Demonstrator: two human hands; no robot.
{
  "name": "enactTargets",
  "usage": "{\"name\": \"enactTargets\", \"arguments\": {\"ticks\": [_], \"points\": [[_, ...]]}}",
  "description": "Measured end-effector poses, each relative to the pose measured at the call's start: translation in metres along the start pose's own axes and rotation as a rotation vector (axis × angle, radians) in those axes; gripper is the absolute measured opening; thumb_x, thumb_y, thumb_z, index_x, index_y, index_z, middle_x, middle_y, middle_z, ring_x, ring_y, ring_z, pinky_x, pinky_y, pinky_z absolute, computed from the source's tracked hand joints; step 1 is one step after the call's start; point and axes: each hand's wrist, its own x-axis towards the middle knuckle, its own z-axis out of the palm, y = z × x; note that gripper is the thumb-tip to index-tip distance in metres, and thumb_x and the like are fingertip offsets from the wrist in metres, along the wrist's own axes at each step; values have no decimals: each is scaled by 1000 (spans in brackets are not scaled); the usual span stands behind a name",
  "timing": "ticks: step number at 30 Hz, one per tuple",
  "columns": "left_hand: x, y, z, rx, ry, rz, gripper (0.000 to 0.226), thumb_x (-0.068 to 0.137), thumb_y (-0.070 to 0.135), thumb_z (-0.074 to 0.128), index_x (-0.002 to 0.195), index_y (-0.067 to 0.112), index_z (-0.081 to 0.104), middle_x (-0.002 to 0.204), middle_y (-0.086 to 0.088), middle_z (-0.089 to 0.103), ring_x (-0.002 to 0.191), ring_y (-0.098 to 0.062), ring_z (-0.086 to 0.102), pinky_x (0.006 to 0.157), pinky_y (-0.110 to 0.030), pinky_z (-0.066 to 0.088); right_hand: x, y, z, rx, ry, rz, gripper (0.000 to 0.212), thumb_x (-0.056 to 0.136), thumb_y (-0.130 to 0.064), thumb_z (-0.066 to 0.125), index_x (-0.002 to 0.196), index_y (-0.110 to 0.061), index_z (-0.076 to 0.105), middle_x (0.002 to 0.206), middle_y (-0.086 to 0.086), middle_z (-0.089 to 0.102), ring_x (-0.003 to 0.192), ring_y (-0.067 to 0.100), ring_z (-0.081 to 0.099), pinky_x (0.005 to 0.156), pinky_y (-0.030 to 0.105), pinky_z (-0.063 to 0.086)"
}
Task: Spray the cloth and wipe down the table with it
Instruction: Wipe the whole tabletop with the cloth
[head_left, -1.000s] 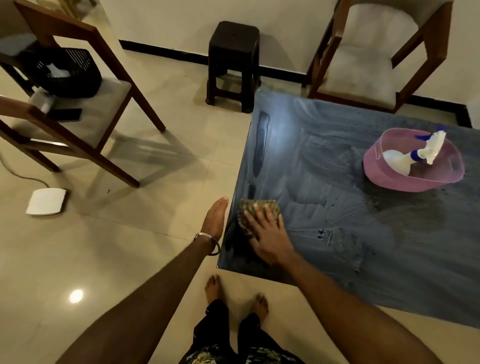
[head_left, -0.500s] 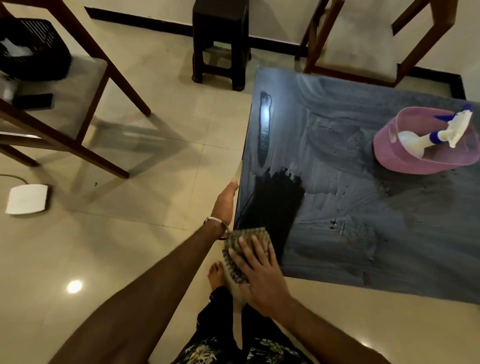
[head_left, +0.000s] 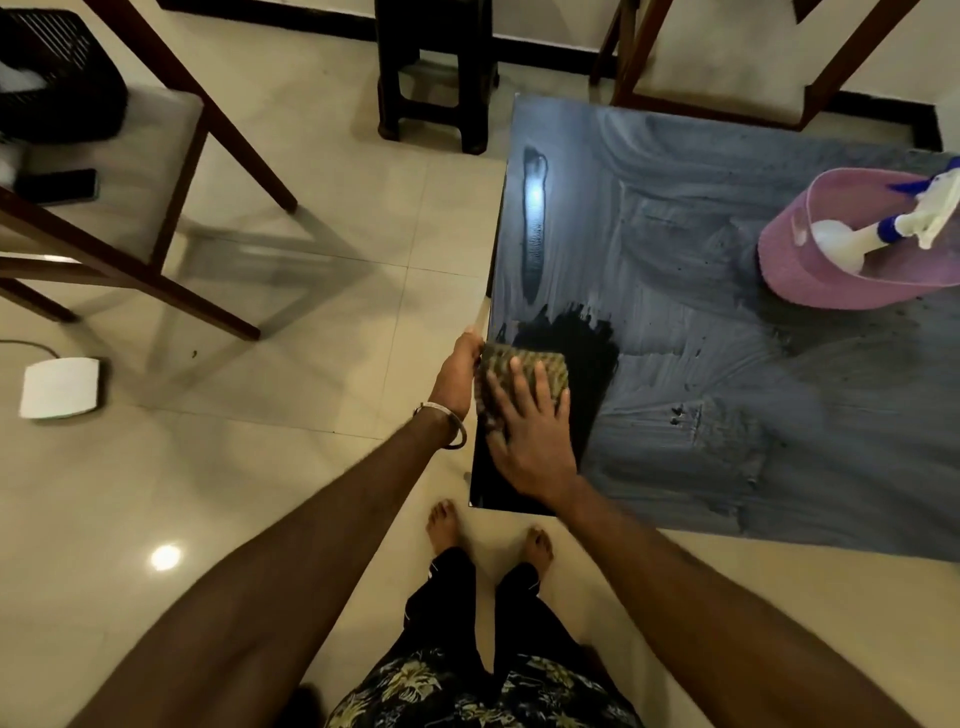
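fingers (head_left: 540, 382) of right hand (head_left: 530, 441) flat on cloth (head_left: 524, 366), table (head_left: 727, 415) corner.

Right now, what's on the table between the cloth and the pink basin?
Nothing stands there. In the head view, only hazy, streaked table runs from the cloth to the pink basin.

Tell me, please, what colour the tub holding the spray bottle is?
The tub is pink, seen best in the head view, the only one.
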Motion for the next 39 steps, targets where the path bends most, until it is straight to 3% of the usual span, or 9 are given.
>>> {"name": "enactTargets", "arguments": {"ticks": [4,7,10,15,18,21,28,36,39], "points": [[5,-7,-2,26,7,5,35,101,47,27,83,31,52,113,11,52,119,-7,44,99,-22,28,-87,-31,46,30,23,-56,72,93,-51,40,158,-38,11,167,0,6,153,31,0,119,60,1],[8,-14,-6,51,-1,-4,35,100,47,26,91,30,56,120,7,51,122,-10,42,109,-29,25,-113,-36,56,55,-17,-60,73,92,-49,41,158,-38,13,167,-3,6,153,28,4,117,56,3],[8,-14,-5,36,-32,-5,41,96,53,29,112,26,55,131,6,51,127,-9,40,108,-28,25,-90,-25,41,81,-38,-36,71,93,-52,34,158,-39,7,166,-5,-4,153,24,-10,121,55,-2],[9,-2,1,27,-36,15,34,101,42,24,86,32,52,92,20,54,92,6,49,86,-16,32,10,14,-12,50,-24,113,71,94,-52,26,157,-38,-4,165,-1,-16,149,26,-23,120,60,-5],[16,-2,-2,3,-47,-5,40,101,44,26,117,22,55,122,11,55,123,-7,44,103,-20,29,49,25,-38,40,-92,152,71,99,-50,30,157,-37,-7,165,2,-20,149,30,-24,119,62,-7],[19,4,-4,3,-44,-18,59,101,48,22,143,11,39,148,-3,41,140,-15,32,113,-28,20,24,20,-27,9,-92,30,72,98,-50,30,156,-39,-12,164,2,-22,148,31,-26,118,64,-6],[34,16,-3,-53,-43,-14,65,100,51,20,150,10,26,155,-5,31,143,-18,29,115,-29,19,-74,15,21,-38,-163,-357,75,94,-48,40,157,-42,0,167,-5,-7,152,25,-13,117,57,-5],[78,39,5,-186,19,-10,57,102,43,23,142,5,39,145,-7,45,135,-15,41,110,-24,29,123,65,-61,-88,-45,-280,70,92,-51,22,157,-39,1,166,-1,-9,152,26,-15,120,61,-3],[101,50,7,-201,84,18,59,102,42,26,147,5,31,150,-11,38,139,-16,36,115,-25,24,198,77,-91,-75,-37,-209,70,91,-52,24,158,-40,6,167,-3,-7,153,24,-12,120,60,-1]]}}
